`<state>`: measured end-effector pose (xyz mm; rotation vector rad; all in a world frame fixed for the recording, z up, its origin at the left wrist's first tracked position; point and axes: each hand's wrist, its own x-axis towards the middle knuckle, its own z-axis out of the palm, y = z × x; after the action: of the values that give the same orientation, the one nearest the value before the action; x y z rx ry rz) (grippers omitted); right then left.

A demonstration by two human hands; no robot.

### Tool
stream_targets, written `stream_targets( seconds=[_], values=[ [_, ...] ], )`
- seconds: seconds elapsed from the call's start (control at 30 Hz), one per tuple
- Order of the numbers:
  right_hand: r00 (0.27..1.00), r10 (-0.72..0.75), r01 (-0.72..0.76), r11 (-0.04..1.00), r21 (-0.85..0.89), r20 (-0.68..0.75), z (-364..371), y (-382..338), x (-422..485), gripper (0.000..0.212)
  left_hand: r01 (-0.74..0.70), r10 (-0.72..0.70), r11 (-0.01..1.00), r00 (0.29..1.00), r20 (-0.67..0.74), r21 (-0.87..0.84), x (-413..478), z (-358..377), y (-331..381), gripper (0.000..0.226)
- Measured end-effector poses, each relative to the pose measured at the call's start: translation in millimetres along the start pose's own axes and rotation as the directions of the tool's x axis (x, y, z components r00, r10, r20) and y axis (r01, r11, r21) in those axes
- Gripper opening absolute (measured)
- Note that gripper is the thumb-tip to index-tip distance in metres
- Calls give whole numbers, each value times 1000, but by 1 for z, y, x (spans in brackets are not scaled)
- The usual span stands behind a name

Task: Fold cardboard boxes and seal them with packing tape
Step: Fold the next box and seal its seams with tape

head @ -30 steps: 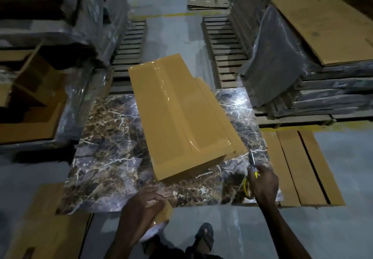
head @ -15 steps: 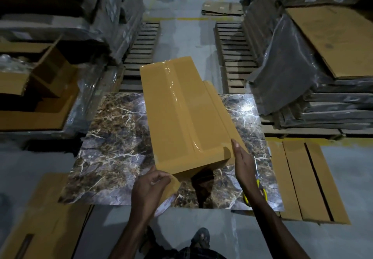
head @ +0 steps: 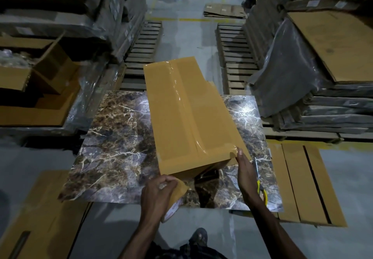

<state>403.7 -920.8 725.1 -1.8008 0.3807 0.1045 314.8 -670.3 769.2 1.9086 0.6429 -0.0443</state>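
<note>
The cardboard box (head: 187, 117) lies lengthwise on the marble-patterned counter (head: 113, 137), with its far end overhanging the far edge. A glossy strip of packing tape (head: 181, 101) runs along the top seam. My left grip (head: 157, 192) curls round the tape roll (head: 180, 193) at the box's near end. My right grip (head: 245, 170) is spread, fingers straight, pressing the tape at the near right corner. Scissors (head: 261, 190) lie on the counter beside my right wrist.

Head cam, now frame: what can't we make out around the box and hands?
All head view.
Tape roll: mostly covered by left hand; core print too small.
Scissors: partly behind right hand.
Box near end: in shadow; open or closed unclear.
</note>
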Motion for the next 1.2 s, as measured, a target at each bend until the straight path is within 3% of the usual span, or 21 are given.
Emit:
stream_targets(
  seconds=[0.13,0.23,0.3,0.4,0.53,0.63,0.73,0.83,1.03,1.2],
  values=[
    [954,-170,128,976,-176,-247,-5,10,-28,48,-14,14,1000,1000,-1,16,-5,-7,-12,25],
    [909,-106,-18,956,-293,-403,-23,49,-30,35,-63,59,995,997,58,75,-10,-5,-21,24],
    [892,11,-177,928,-328,-451,-39,79,-27,46,-87,78,992,992,96,92,-14,0,-22,22],
    [943,147,-277,844,-459,-298,-54,117,-24,67,-144,129,985,980,151,91,-22,13,-17,15],
    [956,123,-260,776,-575,-267,-60,133,-11,47,-190,157,974,959,237,122,-28,39,2,19],
    [960,109,-260,693,-673,-259,-63,131,1,54,-230,151,951,928,341,206,-23,64,16,16],
    [988,76,-152,647,-747,-135,-71,132,5,55,-259,135,936,888,440,236,-14,92,26,11],
    [982,131,-191,658,-728,-138,-78,115,-9,50,-298,157,924,867,472,240,-8,117,31,10],
    [999,-48,24,630,-777,-8,-93,82,-91,35,-302,154,914,876,458,271,-1,143,34,9],
    [991,-133,73,537,-841,1,-91,73,-129,37,-310,147,901,876,458,303,-1,154,33,10]
  ],
)
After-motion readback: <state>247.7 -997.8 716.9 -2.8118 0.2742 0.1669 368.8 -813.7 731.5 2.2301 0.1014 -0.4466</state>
